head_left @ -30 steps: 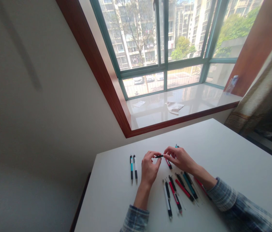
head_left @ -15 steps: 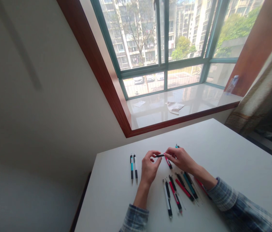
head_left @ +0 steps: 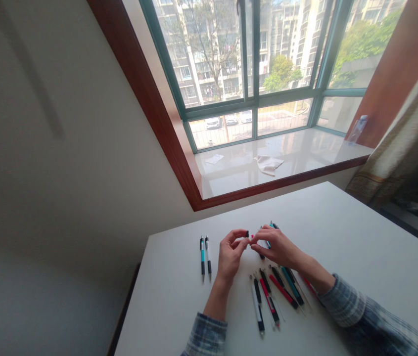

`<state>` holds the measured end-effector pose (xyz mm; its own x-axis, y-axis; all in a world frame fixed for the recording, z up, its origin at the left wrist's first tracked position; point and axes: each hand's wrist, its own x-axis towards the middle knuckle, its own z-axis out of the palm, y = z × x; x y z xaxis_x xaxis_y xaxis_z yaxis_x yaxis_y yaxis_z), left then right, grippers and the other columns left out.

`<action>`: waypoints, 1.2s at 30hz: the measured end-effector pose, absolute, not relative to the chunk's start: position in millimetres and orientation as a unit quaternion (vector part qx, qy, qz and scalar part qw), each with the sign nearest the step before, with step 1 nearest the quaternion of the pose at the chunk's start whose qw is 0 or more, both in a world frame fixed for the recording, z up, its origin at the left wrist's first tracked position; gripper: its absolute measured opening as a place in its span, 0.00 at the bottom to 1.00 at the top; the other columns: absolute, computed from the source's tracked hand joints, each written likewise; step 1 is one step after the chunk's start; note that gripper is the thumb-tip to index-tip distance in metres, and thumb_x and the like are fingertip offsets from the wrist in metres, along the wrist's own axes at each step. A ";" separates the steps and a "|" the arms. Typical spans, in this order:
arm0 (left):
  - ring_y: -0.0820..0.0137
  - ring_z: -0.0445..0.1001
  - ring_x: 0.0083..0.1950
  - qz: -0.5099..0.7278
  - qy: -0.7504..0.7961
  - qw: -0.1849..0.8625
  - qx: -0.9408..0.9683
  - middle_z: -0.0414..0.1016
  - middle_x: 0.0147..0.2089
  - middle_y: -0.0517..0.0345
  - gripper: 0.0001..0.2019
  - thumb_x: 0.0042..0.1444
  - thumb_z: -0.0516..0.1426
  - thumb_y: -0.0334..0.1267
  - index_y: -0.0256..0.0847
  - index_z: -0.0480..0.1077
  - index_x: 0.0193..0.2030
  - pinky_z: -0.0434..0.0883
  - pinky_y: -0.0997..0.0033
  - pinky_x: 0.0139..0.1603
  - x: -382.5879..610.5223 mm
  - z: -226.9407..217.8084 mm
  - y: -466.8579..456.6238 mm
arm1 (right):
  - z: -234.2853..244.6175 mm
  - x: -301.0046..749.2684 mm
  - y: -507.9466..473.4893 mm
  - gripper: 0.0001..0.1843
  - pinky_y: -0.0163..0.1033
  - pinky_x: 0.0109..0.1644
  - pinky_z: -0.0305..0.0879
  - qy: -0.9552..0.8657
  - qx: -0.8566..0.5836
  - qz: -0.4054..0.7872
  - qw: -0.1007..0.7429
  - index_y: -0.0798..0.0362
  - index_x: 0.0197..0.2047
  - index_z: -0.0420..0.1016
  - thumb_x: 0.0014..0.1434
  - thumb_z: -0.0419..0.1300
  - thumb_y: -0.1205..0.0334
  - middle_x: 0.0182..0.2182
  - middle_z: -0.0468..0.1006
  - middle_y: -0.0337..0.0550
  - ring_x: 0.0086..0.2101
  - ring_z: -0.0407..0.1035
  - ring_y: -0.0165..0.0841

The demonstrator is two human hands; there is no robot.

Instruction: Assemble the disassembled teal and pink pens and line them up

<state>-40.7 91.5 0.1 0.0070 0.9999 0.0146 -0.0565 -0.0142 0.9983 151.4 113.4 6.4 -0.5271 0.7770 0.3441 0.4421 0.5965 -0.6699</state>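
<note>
Over the white table (head_left: 342, 237), my left hand (head_left: 231, 254) pinches a small black pen part (head_left: 246, 233) between thumb and fingertips. Just to its right, my right hand (head_left: 277, 246) is closed on a red pen body (head_left: 256, 239), whose end shows at my fingertips. The two pieces sit a short gap apart. Several pens in red, black, teal and white lie in a loose group (head_left: 273, 294) below my right wrist. Two more pens (head_left: 205, 257), one teal and one white, lie side by side left of my left hand.
A marble window sill (head_left: 305, 158) beyond the table carries a crumpled white cloth (head_left: 267, 164) and a slip of paper (head_left: 214, 159). A curtain (head_left: 397, 148) hangs at the right. The table's left edge (head_left: 130, 301) drops off beside the wall.
The black part and the red pen body were joined in one line between my hands; now they are apart, the black part in my left hand and the body in my right.
</note>
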 end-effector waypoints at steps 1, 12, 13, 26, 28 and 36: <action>0.64 0.81 0.43 0.523 0.486 0.506 0.484 0.82 0.47 0.49 0.16 0.54 0.67 0.43 0.38 0.78 0.46 0.75 0.66 0.47 -41.7 -0.7 92.0 | 6.8 154.4 114.3 0.09 0.45 0.51 0.67 -0.834 -0.370 0.258 0.318 0.48 0.46 0.81 0.64 0.64 0.58 0.39 0.82 0.45 0.44 0.70 0.41; 0.68 0.78 0.41 0.529 0.487 0.543 0.435 0.81 0.48 0.49 0.21 0.52 0.69 0.43 0.39 0.78 0.52 0.73 0.68 0.45 -44.9 -5.4 93.2 | 3.9 171.7 116.4 0.50 0.53 0.67 0.60 -0.854 -0.358 0.304 0.223 0.43 0.73 0.58 0.49 0.70 0.66 0.61 0.71 0.47 0.66 0.52 0.48; 0.68 0.78 0.41 0.529 0.488 0.544 0.431 0.81 0.48 0.49 0.21 0.52 0.69 0.43 0.39 0.78 0.52 0.73 0.68 0.46 -44.9 -6.0 93.5 | 4.6 172.0 116.1 0.50 0.53 0.68 0.60 -0.858 -0.351 0.305 0.220 0.42 0.73 0.56 0.49 0.68 0.68 0.61 0.71 0.46 0.66 0.52 0.47; 0.68 0.78 0.41 0.527 0.519 0.529 0.415 0.80 0.48 0.49 0.20 0.52 0.68 0.46 0.39 0.77 0.50 0.73 0.69 0.45 -46.8 -7.6 94.5 | 0.0 169.5 117.5 0.50 0.56 0.67 0.61 -0.868 -0.340 0.278 0.233 0.41 0.72 0.58 0.48 0.65 0.72 0.59 0.74 0.44 0.64 0.56 0.49; 0.68 0.78 0.40 0.530 0.516 0.530 0.414 0.80 0.48 0.49 0.20 0.53 0.68 0.46 0.39 0.76 0.50 0.73 0.69 0.44 -46.5 -7.0 95.0 | 2.5 168.3 117.7 0.50 0.57 0.66 0.62 -0.864 -0.342 0.267 0.256 0.41 0.73 0.58 0.49 0.65 0.72 0.60 0.74 0.45 0.63 0.57 0.49; 0.67 0.79 0.38 0.531 0.505 0.534 0.421 0.82 0.43 0.49 0.21 0.52 0.68 0.49 0.40 0.75 0.49 0.74 0.66 0.44 -43.0 -3.6 92.8 | 20.0 152.2 103.5 0.51 0.52 0.66 0.64 -0.842 -0.314 0.263 0.350 0.41 0.74 0.52 0.51 0.66 0.72 0.63 0.70 0.44 0.61 0.61 0.43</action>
<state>-43.0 92.8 -3.6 -0.0747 0.9930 -0.0919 -0.1425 0.0806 0.9865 152.2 103.5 20.0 -0.5577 0.7135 0.4240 0.3455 0.6641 -0.6630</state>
